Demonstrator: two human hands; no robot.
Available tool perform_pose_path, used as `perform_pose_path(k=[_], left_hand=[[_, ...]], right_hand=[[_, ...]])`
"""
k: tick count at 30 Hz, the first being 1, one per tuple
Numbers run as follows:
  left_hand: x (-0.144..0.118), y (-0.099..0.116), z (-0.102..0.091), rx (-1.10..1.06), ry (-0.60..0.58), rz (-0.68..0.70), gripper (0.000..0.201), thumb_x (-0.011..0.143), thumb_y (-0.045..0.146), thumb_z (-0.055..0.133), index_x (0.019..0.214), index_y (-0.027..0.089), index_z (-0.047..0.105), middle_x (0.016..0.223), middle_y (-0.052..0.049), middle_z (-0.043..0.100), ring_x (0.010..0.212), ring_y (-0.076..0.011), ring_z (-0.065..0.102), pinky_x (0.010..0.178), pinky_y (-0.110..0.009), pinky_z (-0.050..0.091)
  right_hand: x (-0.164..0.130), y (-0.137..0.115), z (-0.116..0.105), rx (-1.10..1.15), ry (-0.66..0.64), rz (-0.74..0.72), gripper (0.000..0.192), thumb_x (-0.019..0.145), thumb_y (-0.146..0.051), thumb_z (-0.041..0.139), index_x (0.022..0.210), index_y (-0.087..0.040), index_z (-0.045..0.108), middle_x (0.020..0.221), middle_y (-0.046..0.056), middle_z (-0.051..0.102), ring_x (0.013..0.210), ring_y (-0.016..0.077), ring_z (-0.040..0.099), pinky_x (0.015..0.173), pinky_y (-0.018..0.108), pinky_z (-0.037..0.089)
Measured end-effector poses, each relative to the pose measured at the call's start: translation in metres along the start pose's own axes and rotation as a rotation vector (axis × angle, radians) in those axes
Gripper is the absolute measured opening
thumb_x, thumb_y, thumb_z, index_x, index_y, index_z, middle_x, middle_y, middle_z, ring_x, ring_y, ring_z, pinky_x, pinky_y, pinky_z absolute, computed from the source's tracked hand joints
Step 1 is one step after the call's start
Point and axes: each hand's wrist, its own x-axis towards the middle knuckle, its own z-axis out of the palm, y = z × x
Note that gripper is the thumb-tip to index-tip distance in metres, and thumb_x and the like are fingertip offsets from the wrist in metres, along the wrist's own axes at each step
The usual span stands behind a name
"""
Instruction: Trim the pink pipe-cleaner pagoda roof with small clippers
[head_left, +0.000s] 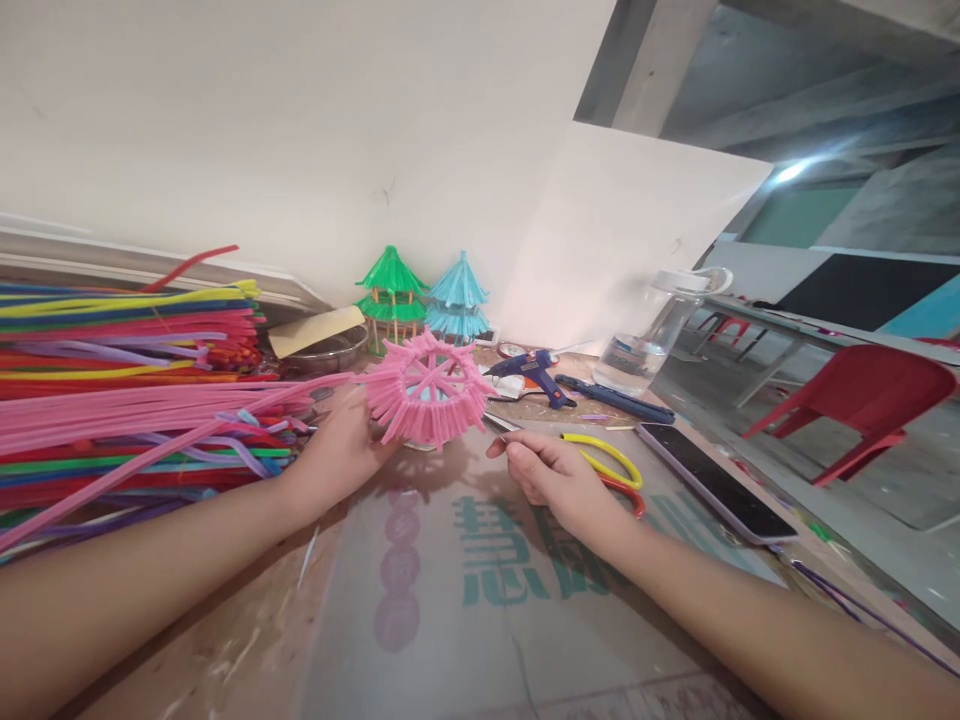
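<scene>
My left hand (343, 447) is closed on the left side of a pink pipe-cleaner piece (457, 415), a spoked ring with short stems fanned around it, held above the table. A long pink pipe cleaner (202, 432) trails from near its left edge over the left forearm. To the right, my right hand (551, 475) is closed in a pinch, apart from the pink piece. Whatever its fingertips grip is too small to make out. Scissors (611, 459) with yellow and orange handles lie just behind that hand, their blades partly hidden.
Bundles of coloured pipe cleaners (135, 355) fill the left side, beside a metal bowl (319, 355). Green (390, 280) and blue (460, 290) pagoda models stand by the wall. A glue gun (544, 380), blue tool (615, 398), water bottle (645, 335) and phone (712, 480) are rightward.
</scene>
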Motion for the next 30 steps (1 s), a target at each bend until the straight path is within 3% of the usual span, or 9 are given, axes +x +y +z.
perform_pose_path(k=[6, 18, 30], left_hand=[[-0.0002, 0.0018, -0.0001, -0.011, -0.01, -0.011, 0.027, 0.089, 0.034, 0.052, 0.107, 0.021, 0.067, 0.112, -0.011, 0.074, 0.111, -0.0344, 0.066, 0.098, -0.051, 0.049], [-0.0028, -0.0007, 0.0007, -0.033, -0.021, -0.062, 0.021, 0.087, 0.034, 0.058, 0.098, 0.019, 0.067, 0.103, -0.011, 0.073, 0.111, -0.0337, 0.064, 0.104, -0.054, 0.047], [-0.0015, 0.0051, 0.0006, -0.055, -0.028, -0.042, 0.021, 0.089, 0.035, 0.054, 0.094, 0.018, 0.067, 0.1, -0.011, 0.074, 0.101, -0.033, 0.067, 0.094, -0.051, 0.052]], right_hand=[[-0.0012, -0.0073, 0.0032, 0.072, -0.016, 0.041, 0.067, 0.073, -0.078, 0.063, 0.09, -0.013, 0.066, 0.054, -0.009, 0.03, 0.047, 0.0086, 0.022, 0.043, 0.025, 0.015], [-0.0012, -0.0081, 0.0041, 0.109, -0.017, 0.043, 0.065, 0.072, -0.077, 0.066, 0.087, -0.014, 0.066, 0.053, -0.01, 0.03, 0.046, 0.0079, 0.022, 0.042, 0.025, 0.014], [-0.0011, -0.0105, 0.0031, 0.183, -0.014, 0.063, 0.06, 0.069, -0.075, 0.072, 0.08, -0.016, 0.063, 0.052, -0.01, 0.03, 0.045, 0.0069, 0.021, 0.043, 0.025, 0.013]])
